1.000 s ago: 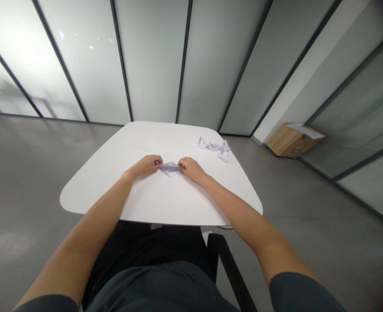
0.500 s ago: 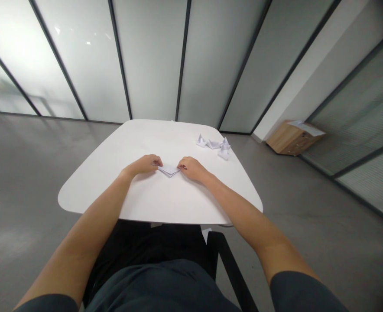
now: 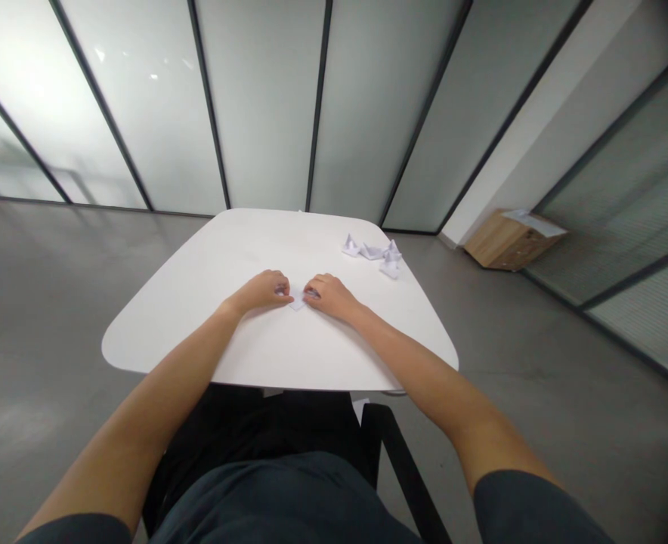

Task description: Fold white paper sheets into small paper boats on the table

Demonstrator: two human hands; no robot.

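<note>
The left hand (image 3: 263,292) and right hand (image 3: 328,295) close in narrow fingertip grips on a small folded white paper (image 3: 296,301), pinning it against the white tabletop (image 3: 198,317) so it stays put.

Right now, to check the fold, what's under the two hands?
A folded white paper shows between the left hand and right hand; the part under the fingers is covered.

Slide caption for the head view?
Left hand and right hand press folded white paper on a white table; more folded paper beyond.
</note>
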